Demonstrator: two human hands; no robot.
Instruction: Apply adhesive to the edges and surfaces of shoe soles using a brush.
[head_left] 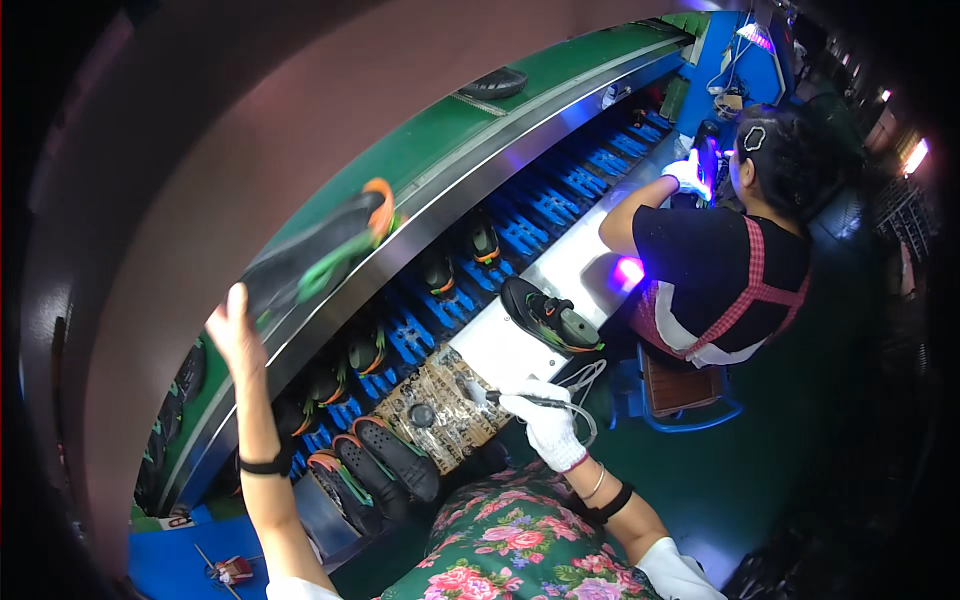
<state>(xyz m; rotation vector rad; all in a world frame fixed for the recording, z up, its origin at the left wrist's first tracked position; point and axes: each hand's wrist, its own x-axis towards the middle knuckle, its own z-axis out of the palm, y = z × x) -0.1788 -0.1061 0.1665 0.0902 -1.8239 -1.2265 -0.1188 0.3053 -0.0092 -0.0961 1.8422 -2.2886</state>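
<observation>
Left grip (238, 335), bare, clamps the heel of a dark shoe sole (320, 255), raised over the green conveyor belt (560, 62), seemingly to set it down or lift it off. Right grip (545, 420), gloved, closes on a thin corded tool (525, 400) above the white worktop (570, 270). Blue racks (540, 205) of shoes lie between; a seated co-worker (725, 250) crowds the far end.

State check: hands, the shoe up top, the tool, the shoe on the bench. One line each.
left hand: bare, raised, at the heel end of the black shoe
black shoe: on its side, on the green conveyor
right hand: white-gloved, closed on the pen-like tool
pen-like tool: held, corded
shoe on bench: lying, untouched
</observation>
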